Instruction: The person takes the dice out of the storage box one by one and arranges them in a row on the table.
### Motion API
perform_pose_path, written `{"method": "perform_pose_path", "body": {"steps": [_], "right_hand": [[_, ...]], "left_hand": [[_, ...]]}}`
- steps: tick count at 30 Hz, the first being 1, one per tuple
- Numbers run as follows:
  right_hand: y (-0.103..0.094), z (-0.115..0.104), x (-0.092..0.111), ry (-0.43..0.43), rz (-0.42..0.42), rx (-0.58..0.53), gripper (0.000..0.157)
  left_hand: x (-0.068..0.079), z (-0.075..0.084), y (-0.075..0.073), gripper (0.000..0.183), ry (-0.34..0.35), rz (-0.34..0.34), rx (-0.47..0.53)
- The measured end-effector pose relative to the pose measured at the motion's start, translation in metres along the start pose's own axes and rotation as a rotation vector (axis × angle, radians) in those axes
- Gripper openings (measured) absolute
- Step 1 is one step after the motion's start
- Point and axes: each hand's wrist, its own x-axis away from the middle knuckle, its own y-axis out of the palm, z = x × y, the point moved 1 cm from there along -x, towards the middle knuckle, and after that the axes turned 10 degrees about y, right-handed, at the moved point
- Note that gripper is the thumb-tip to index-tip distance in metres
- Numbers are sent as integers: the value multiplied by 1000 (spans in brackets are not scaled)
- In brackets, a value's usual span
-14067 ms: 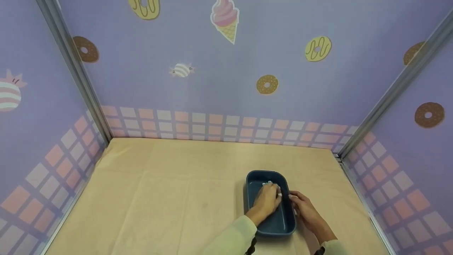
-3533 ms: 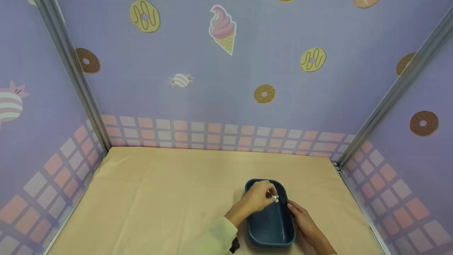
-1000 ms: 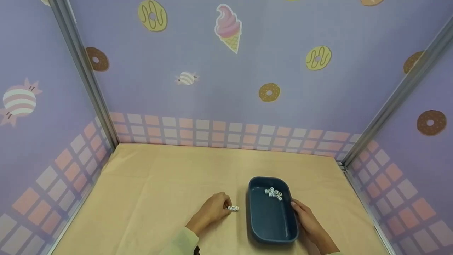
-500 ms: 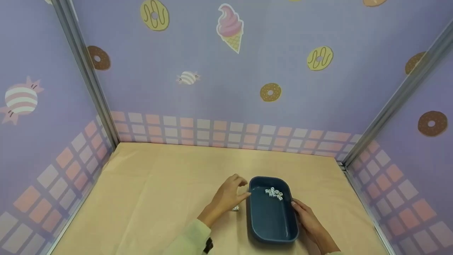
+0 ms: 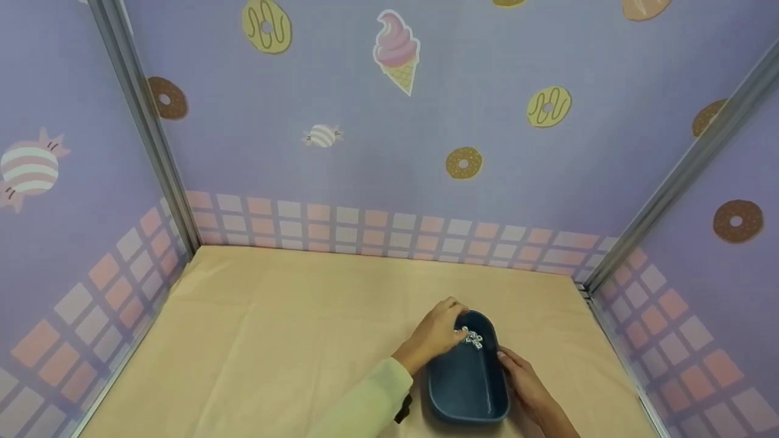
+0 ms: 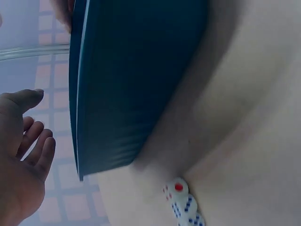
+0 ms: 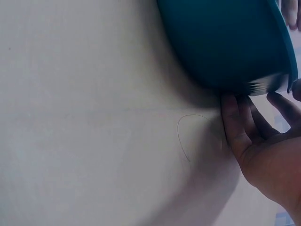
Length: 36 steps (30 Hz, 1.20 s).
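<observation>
A deep blue rectangular tray (image 5: 465, 389) stands on the cloth, with several white dice (image 5: 472, 338) clustered at its far end. My left hand (image 5: 435, 334) is above the tray's far left corner; in the left wrist view its thumb and fingers are apart, with nothing between them. At the tray's right side my right hand (image 5: 524, 377) holds the wall, thumb at the rim and fingers against the outside, low down in the right wrist view. A short row of dice (image 6: 181, 200) lies on the cloth left of the tray; my left arm hides it in the head view.
A beige cloth (image 5: 274, 340) covers the table. Purple walls (image 5: 353, 176) with sweets printed on them close in the back and both sides, with metal posts (image 5: 149, 134) at the corners. A thin hair (image 7: 181, 134) lies near the tray.
My left hand has let go of the dice row beside the tray, then moved right and over the tray's far end. My right hand has stayed at the tray's right side.
</observation>
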Motion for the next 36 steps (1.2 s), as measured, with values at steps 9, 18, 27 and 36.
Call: {"method": "perform_pose_path", "body": {"steps": [9, 18, 27, 36], "right_hand": [[-1, 2, 2, -16, -3, -2, 57], [0, 2, 1, -43, -11, 1, 56], [1, 3, 3, -31, -10, 7, 58], [0, 3, 2, -63, -13, -14, 54]], "left_hand": [[-11, 6, 32, 48, -61, -145, -35], [-10, -5, 50, 49, -100, -176, -73], [-13, -7, 56, 46, -88, -238, -116], [-13, -9, 62, 30, -104, -233, -106]]}}
